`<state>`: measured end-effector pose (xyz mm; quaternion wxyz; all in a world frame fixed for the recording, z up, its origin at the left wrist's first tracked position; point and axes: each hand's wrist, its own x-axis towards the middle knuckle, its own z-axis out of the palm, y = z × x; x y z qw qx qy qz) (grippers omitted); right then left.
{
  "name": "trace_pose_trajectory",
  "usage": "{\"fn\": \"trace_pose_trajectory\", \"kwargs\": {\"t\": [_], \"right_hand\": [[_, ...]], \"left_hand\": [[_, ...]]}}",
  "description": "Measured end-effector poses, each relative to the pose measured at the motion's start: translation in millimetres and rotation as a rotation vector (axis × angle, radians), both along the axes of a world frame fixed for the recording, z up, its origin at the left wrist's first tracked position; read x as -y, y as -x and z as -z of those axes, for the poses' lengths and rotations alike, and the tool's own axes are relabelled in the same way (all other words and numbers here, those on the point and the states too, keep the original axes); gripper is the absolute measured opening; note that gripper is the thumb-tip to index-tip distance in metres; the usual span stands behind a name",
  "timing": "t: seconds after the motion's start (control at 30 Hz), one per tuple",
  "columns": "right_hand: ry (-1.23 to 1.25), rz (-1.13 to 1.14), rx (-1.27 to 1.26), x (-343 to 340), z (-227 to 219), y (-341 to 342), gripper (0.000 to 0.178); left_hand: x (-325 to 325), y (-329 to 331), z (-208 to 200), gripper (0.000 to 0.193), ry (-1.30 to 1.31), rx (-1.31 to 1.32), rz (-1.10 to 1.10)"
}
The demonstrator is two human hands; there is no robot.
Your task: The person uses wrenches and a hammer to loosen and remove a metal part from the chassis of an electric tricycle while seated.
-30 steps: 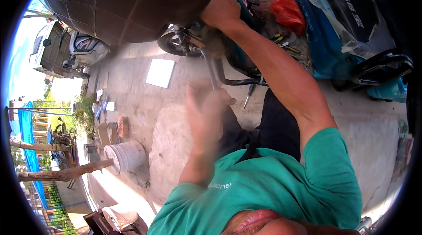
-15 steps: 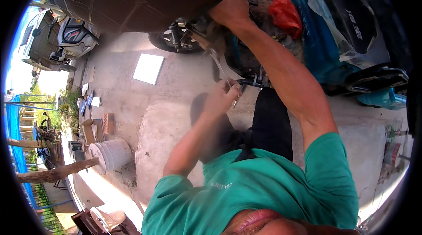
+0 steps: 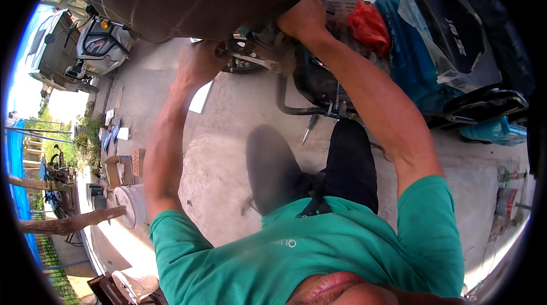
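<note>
My left hand [image 3: 199, 62] is raised at the front end of a partly stripped scooter, beside the front wheel [image 3: 245, 68]. Its fingers are curled, and the edge of a dark brown curved surface [image 3: 188, 3] covers part of them; what they hold is hidden. Further right, my right hand [image 3: 305, 17] reaches in by the scooter's front column, with its fingers out of sight behind the same surface. Below the hands runs a bent black frame tube [image 3: 299, 111]. A screwdriver [image 3: 309, 128] with a dark handle lies close to that tube, near my knees.
A red plastic bag [image 3: 369, 28] sits on the scooter's floorboard, ahead of teal body panels [image 3: 407, 60]. A white panel [image 3: 199, 98] lies on the concrete. Leftward stand a white bucket [image 3: 132, 205], a cardboard box [image 3: 117, 169] and another parked vehicle [image 3: 102, 48].
My left hand has left the spot above my knees, where it held a thin metal piece, and moved up and left to the scooter's front. My right hand stays nearly in place.
</note>
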<state>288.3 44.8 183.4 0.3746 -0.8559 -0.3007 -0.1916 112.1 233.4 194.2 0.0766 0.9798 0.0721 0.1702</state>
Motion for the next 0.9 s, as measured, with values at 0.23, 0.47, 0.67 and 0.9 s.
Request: {"fn": "trace_pose_trajectory", "kwargs": {"t": [0.23,0.47,0.67,0.9], "right_hand": [[-0.262,-0.046,-0.023,-6,-5,9,0.06],[-0.325,-0.07,-0.089,-5,-7,12,0.062],[-0.342,-0.068,-0.117,-4,-7,11,0.064],[-0.349,-0.073,-0.148,-7,-5,11,0.067]], "left_hand": [[0,0,19,0.024,0.177,0.049,-0.144],[10,26,40,0.025,1.415,0.273,-0.015],[8,27,30,0.026,1.444,0.229,0.027],[24,18,-49,0.014,0.747,0.178,-0.033]]}}
